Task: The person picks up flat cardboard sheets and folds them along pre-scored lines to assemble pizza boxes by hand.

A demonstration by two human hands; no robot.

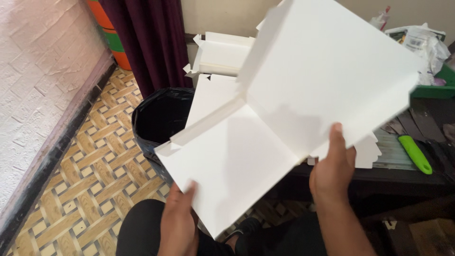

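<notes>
A flat white cardboard box blank [265, 118] is held above the lap, gripped at its near edge by the left hand [177, 218] and at its right fold by the right hand [332, 170]. One crease is bent; the walls remain unfolded. Folded boxes [222, 54] are stacked far behind.

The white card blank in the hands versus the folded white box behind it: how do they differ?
The card blank is held up by the left hand and right hand; the folded box rests untouched behind. The card blank is opened out, bent along one crease; the folded box already has raised walls. The card blank looks larger, being nearer. Both are plain white card.
</notes>
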